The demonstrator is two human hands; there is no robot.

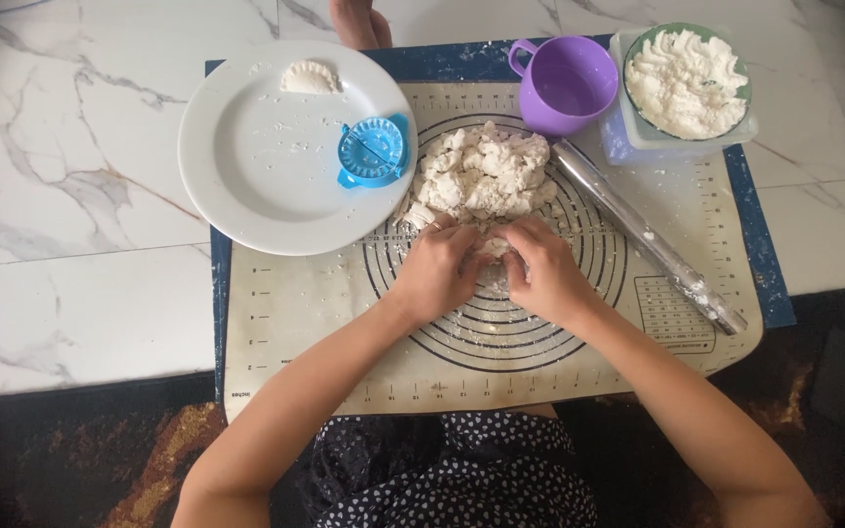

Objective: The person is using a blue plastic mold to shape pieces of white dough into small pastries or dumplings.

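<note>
crumbly dough (481, 176): lay mid-mat (295, 313), soft, light, likely to break apart; best gathered from the near edge. left hand (434, 269) and right hand (543, 272) were both closed on a small lump of it. around: plate (246, 166) with blue press (372, 152), purple cup (564, 86), flour bowl (687, 80); rolling pin (647, 240) lay close on the right.

Dough pile (481, 176) on mat (286, 313); plate (246, 176) left (holding press (372, 152)), rolling pin (647, 238) right.
</note>
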